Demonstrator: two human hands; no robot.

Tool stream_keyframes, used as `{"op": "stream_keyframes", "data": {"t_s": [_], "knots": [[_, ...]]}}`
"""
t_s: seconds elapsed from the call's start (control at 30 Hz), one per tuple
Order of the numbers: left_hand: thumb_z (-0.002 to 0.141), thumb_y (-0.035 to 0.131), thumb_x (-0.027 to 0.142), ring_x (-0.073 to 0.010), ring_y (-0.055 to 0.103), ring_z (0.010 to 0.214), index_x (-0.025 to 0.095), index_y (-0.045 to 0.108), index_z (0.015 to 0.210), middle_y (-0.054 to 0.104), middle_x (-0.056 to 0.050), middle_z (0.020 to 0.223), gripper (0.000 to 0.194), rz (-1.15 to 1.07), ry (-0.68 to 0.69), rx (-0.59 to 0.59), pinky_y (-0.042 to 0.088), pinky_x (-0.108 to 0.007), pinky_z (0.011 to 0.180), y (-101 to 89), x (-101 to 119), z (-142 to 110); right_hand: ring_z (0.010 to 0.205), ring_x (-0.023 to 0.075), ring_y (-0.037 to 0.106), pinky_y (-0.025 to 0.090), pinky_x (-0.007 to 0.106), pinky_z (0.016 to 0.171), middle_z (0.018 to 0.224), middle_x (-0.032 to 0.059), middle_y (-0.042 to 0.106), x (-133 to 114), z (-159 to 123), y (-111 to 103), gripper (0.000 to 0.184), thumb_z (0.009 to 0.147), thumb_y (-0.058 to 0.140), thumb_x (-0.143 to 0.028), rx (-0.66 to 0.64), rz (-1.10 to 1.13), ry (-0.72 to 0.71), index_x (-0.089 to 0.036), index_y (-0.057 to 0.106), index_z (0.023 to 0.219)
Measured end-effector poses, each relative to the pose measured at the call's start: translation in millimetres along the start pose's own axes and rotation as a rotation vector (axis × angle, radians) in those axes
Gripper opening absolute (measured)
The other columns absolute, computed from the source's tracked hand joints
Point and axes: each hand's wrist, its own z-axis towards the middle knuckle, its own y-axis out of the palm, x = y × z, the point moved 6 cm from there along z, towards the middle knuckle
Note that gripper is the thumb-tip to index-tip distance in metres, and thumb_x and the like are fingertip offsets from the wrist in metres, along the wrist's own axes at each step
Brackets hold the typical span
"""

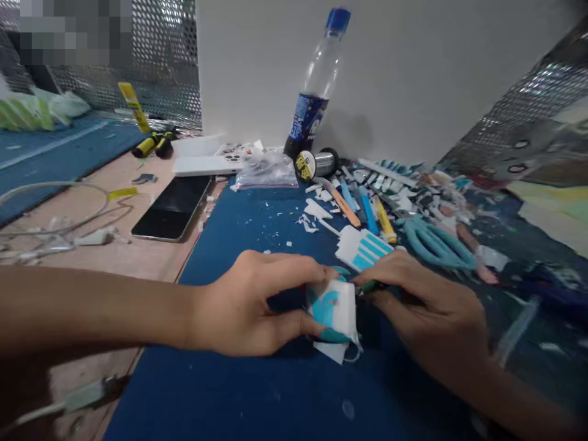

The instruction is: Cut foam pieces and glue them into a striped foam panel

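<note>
The left hand point(255, 306) is pinching a white-and-blue piece point(343, 306) over the blue mat point(206, 392); the right hand point(432, 309) is working beside its edge, its hold unclear. Uneven sideways pressure could send the piece twisting loose.

The bottle point(310, 92) stands behind the mat point(220, 392), with the phone point(174, 208) left of the mat.

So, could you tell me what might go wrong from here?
The small metal-tipped item in the right hand could slip towards the left hand's fingertips, which grip the white-and-blue piece close by.
The thin strand below that piece might snag.
The bottle, which looks tilted beside the spool, may topple if bumped.
</note>
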Motion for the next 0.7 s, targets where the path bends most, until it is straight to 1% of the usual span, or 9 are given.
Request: {"op": "stream_keyframes", "data": {"t_s": [0.17, 0.3, 0.47, 0.7], "knots": [[0.080, 0.065, 0.015, -0.0170, 0.067, 0.081, 0.012, 0.052, 0.105, 0.069, -0.012, 0.089, 0.028, 0.009, -0.028, -0.017, 0.053, -0.023, 0.071, -1.0, -0.9, -1.0, 0.061, 0.0132, 0.057, 0.046, 0.026, 0.055, 0.065, -0.0006, 0.063, -0.5, -2.0, -1.3, 0.016, 0.082, 0.058, -0.012, -0.009, 0.014, 0.005, -0.022, 0.063, 0.071], [0.079, 0.066, 0.017, -0.0179, 0.067, 0.081, 0.010, 0.053, 0.101, 0.069, -0.013, 0.089, 0.027, 0.056, -0.040, -0.046, 0.053, -0.023, 0.071, 0.5, -1.3, -0.1, 0.062, 0.0129, 0.056, 0.045, 0.026, 0.056, 0.066, -0.0011, 0.062, -1.8, -1.5, -0.3, 0.014, 0.082, 0.059, -0.013, -0.011, 0.027, 0.009, -0.023, 0.062, 0.072], [0.081, 0.065, 0.021, -0.0164, 0.066, 0.080, 0.013, 0.053, 0.099, 0.068, -0.010, 0.089, 0.023, 0.077, -0.056, -0.066, 0.053, -0.022, 0.069, 1.1, -1.3, 0.7, 0.064, 0.0139, 0.057, 0.045, 0.027, 0.058, 0.068, -0.0014, 0.062, -0.6, -3.4, -0.9, 0.014, 0.082, 0.058, -0.014, -0.004, 0.035, 0.025, -0.024, 0.062, 0.074], [0.079, 0.066, 0.020, -0.0166, 0.066, 0.081, 0.012, 0.053, 0.095, 0.069, -0.010, 0.090, 0.022, 0.071, -0.064, -0.069, 0.052, -0.022, 0.070, 2.0, -1.3, 0.6, 0.066, 0.0138, 0.056, 0.045, 0.028, 0.060, 0.069, -0.0012, 0.062, -1.3, -4.3, 0.1, 0.014, 0.082, 0.059, -0.012, -0.010, 0.059, 0.022, -0.023, 0.063, 0.075]]}}
